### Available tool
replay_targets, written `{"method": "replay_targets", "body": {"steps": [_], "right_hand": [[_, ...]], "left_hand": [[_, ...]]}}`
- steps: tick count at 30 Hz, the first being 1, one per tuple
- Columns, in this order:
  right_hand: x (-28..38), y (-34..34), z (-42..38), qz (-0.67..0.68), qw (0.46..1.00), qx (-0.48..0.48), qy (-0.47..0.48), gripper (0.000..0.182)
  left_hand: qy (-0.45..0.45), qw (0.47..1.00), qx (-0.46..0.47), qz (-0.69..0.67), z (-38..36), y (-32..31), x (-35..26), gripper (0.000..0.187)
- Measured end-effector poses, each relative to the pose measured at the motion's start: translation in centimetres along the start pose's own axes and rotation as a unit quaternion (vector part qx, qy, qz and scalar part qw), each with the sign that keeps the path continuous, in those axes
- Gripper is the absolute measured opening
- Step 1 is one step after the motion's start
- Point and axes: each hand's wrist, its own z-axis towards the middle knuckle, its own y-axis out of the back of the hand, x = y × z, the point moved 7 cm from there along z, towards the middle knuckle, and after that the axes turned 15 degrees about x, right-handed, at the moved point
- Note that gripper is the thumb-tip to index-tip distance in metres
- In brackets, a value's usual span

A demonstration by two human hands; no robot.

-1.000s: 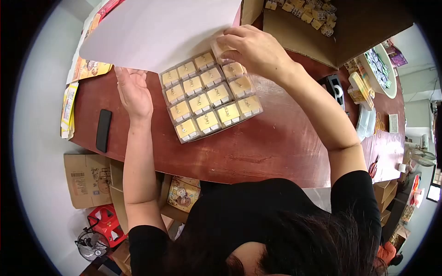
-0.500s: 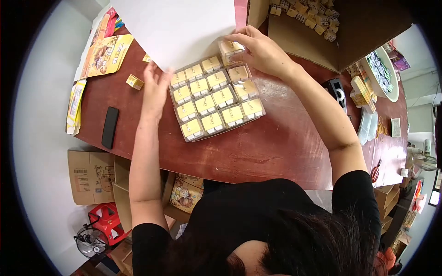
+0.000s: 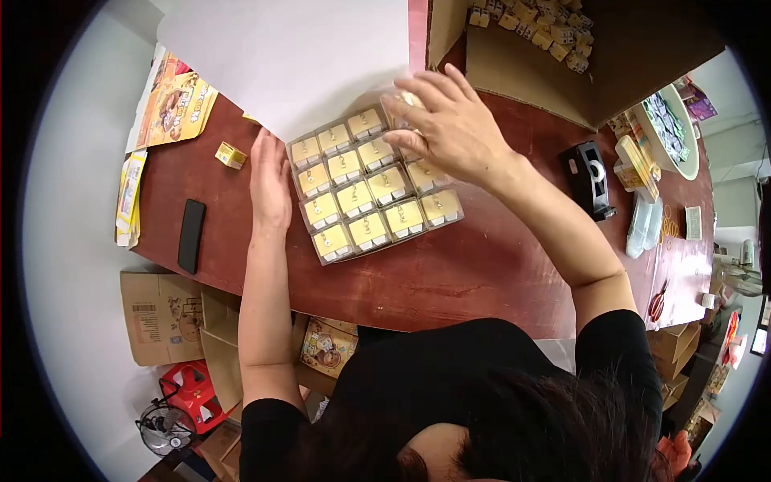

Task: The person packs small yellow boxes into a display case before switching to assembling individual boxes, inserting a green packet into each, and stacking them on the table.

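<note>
Small yellow-topped boxes point(image 3: 353, 197) in clear plastic packaging stand in close rows on the table. Along their left side, near the corner of a large white sheet point(image 3: 289, 56), my left hand point(image 3: 271, 183) has its fingers stretched out and holds nothing. My right hand point(image 3: 458, 124) hovers over the upper right corner of the rows, fingers spread and slightly blurred, covering some of the boxes there. The white sheet overlaps the far edge of the rows. A single small yellow box point(image 3: 230, 155) lies left of my left hand.
A black phone point(image 3: 191, 235) lies at the table's left, below printed yellow packaging point(image 3: 183, 104). An open cardboard box point(image 3: 530, 76) holding many small boxes stands at the back right. Further right are a black tape dispenser point(image 3: 588, 181), a round tub point(image 3: 669, 132) and red-handled scissors point(image 3: 658, 304).
My right hand has lifted slightly and spread its fingers over the corner boxes. My left hand has straightened along the left side. The rows have shifted slightly left and toward me.
</note>
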Motion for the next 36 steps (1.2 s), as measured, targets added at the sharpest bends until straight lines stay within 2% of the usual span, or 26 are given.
{"method": "replay_targets", "body": {"steps": [1, 2, 3, 5, 6, 8, 9, 10, 11, 12, 13, 14, 15, 16, 17, 18, 19, 20, 21, 22, 26, 29, 33, 34, 36], "right_hand": [[0.5, -1.5, -0.1, 0.022, 0.999, 0.045, -0.008, 0.062], [0.5, -3.4, -0.2, 0.046, 0.993, 0.103, -0.03, 0.066], [0.5, -3.6, 0.1, 0.046, 0.994, 0.099, -0.021, 0.066], [-0.3, -4.4, 0.0, 0.083, 0.984, 0.157, -0.034, 0.064], [-1.2, -3.5, 0.0, 0.173, 0.966, 0.193, -0.016, 0.061], [-3.8, -1.0, -1.3, 0.372, 0.91, 0.175, -0.05, 0.058], [-5.5, 0.2, -2.4, 0.419, 0.902, 0.077, -0.076, 0.056], [-5.5, 2.0, -3.3, 0.422, 0.906, 0.006, -0.048, 0.056], [-5.4, 3.9, -4.7, 0.425, 0.903, -0.064, -0.026, 0.057], [-3.6, 5.3, -5.6, 0.368, 0.929, -0.035, 0.021, 0.062], [-1.5, 5.0, -6.3, 0.337, 0.938, 0.038, 0.075, 0.081], [1.3, 4.8, -7.1, 0.246, 0.959, 0.103, 0.093, 0.1], [3.4, 3.2, -8.1, 0.161, 0.967, 0.173, 0.096, 0.111], [4.6, 1.5, -8.9, 0.1, 0.97, 0.197, 0.103, 0.11], [5.5, -0.7, -9.8, 0.039, 0.968, 0.22, 0.113, 0.11], [5.6, -1.3, -9.9, 0.011, 0.985, 0.137, 0.103, 0.09], [5.0, -1.9, -9.7, -0.002, 0.989, 0.088, 0.121, 0.077], [4.5, -2.2, -9.8, -0.015, 0.989, 0.039, 0.14, 0.066], [4.6, -0.8, -9.6, 0.027, 0.991, 0.041, 0.122, 0.053], [4.4, 0.1, -9.5, 0.041, 0.991, 0.052, 0.12, 0.054], [3.9, -0.1, -9.7, 0.024, 0.991, 0.069, 0.112, 0.055], [4.2, -1.8, -10.5, -0.03, 0.992, 0.052, 0.113, 0.056], [4.0, -2.6, -11.1, -0.082, 0.988, 0.068, 0.113, 0.057], [4.0, -3.1, -11.3, -0.081, 0.988, 0.069, 0.111, 0.057], [3.9, -4.2, -11.5, 0.051, 0.994, 0.054, 0.084, 0.058]], "left_hand": [[-0.042, 0.998, -0.034, -0.014, 0.1, 0.5, -1.4, 0.071], [-0.061, 0.998, -0.026, -0.011, 0.9, 0.9, -2.1, 0.081], [-0.08, 0.996, 0.013, -0.043, 1.7, 0.9, -3.3, 0.08], [-0.102, 0.986, 0.064, -0.116, 2.8, 1.0, -5.6, 0.074], [-0.103, 0.987, 0.062, -0.111, 2.9, 1.4, -6.2, 0.074], [-0.061, 0.992, 0.057, -0.093, 3.5, 2.1, -6.6, 0.065], [-0.102, 0.983, 0.127, 0.087, 2.9, 2.4, -6.0, 0.049], [0.039, 0.94, 0.337, 0.045, 0.9, -1.1, -6.7, 0.036], [0.021, 0.91, 0.359, 0.207, -1.1, -2.9, -6.1, 0.041], [0.009, 0.84, 0.353, 0.413, -3.4, -5.2, -6.6, 0.057], [-0.015, 0.759, 0.344, 0.552, -5.9, -7.7, -6.7, 0.072], [-0.044, 0.659, 0.326, 0.677, -8.1, -9.6, -6.6, 0.088], [-0.018, 0.648, 0.324, 0.689, -9.4, -9.9, -5.2, 0.108], [-0.019, 0.65, 0.329, 0.685, -9.8, -10.0, -4.1, 0.108], [-0.072, 0.677, 0.296, 0.67, -10.2, -10.0, -4.0, 0.105], [-0.122, 0.701, 0.262, 0.652, -10.9, -9.9, -4.2, 0.101], [-0.167, 0.667, 0.235, 0.687, -11.1, -10.2, -4.3, 0.085], [-0.174, 0.661, 0.238, 0.69, -11.3, -10.2, -4.5, 0.076], [-0.18, 0.655, 0.242, 0.693, -11.4, -10.4, -5.5, 0.068], [-0.187, 0.666, 0.241, 0.68, -11.5, -10.4, -6.4, 0.061], [-0.178, 0.667, 0.229, 0.686, -11.9, -10.7, -6.4, 0.057], [-0.2, 0.611, 0.188, 0.742, -12.8, -11.0, -3.8, 0.064], [-0.196, 0.611, 0.176, 0.747, -13.7, -11.6, -3.1, 0.069], [-0.18, 0.62, 0.173, 0.744, -13.9, -11.9, -3.1, 0.074], [-0.166, 0.628, 0.151, 0.745, -13.8, -12.0, -2.5, 0.083]]}}
